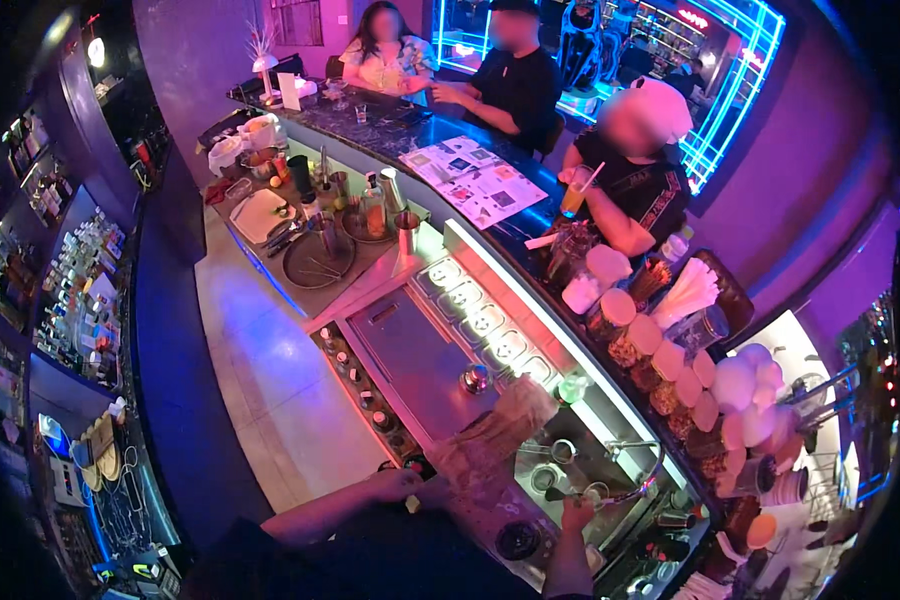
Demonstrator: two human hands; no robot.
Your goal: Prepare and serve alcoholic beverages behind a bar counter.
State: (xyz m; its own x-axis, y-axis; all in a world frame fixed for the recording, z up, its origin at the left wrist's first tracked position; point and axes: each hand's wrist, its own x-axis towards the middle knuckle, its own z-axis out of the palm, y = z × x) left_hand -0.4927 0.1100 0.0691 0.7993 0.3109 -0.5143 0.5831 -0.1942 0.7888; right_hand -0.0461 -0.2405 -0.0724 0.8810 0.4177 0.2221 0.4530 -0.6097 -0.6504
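My right hand [577, 513] is over the sink [529, 461] at the lower right, its fingers around a clear glass [595, 493]. A dark slender item [554, 494] lies just left of these fingers; its kind is unclear. Close by in the sink are a round glass [544, 477] and another glass [563, 451]. The curved metal faucet [656, 469] arches over the sink's right side. My left hand [395, 484] rests low by the bottle rail's near end, beside a dark round object [418, 466]. Its fingers are too dim to make out.
A wrinkled cloth [495, 431] drapes over the steel counter [412, 356]. Several bottles [354, 377] line the rail. Lidded jars [643, 334] crowd the right ledge. Round trays [319, 259] and a cutting board [261, 215] occupy the far counter. Three people sit across the bar [390, 139].
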